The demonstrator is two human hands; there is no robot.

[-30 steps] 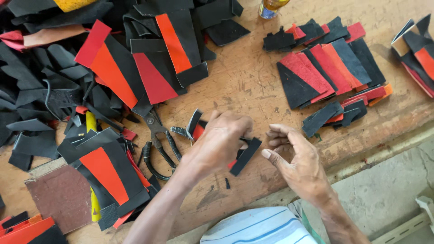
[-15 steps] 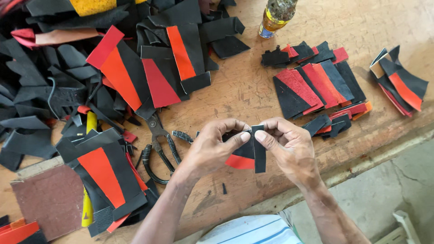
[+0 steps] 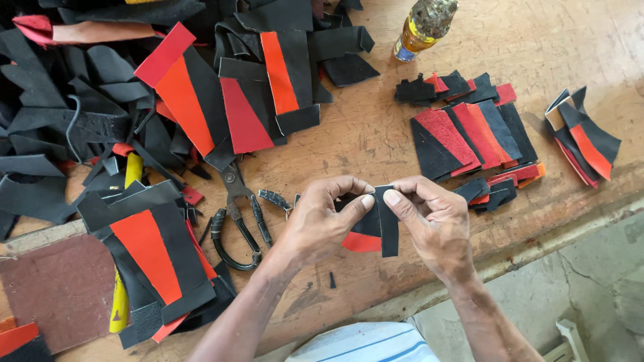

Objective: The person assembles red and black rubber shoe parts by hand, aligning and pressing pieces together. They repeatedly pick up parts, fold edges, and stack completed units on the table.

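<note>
Left hand [image 3: 322,224] and right hand [image 3: 429,221] both pinch a black-and-red leather piece [image 3: 376,228] above the worktop's [image 3: 376,134] near edge. Scissors [image 3: 238,211] lie just left of them.

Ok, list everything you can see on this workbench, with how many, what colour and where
black-and-red piece: one, black strip with red lower corner, pinched between both hands at centre
scissors: one pair, dark metal, on the bench left of the hands
big heap of cut pieces: many, black, red and orange, upper left
sorted stack: several, black and red, right of centre
small stack: a few, black, red and tan, far right
bottle: one, yellowish with crusted top, top centre
brown sheet: one, reddish brown, lower left
yellow tools: two handles, partly hidden, left
wooden bench: one, light brown
left hand: pinching the piece
right hand: pinching the piece
</note>
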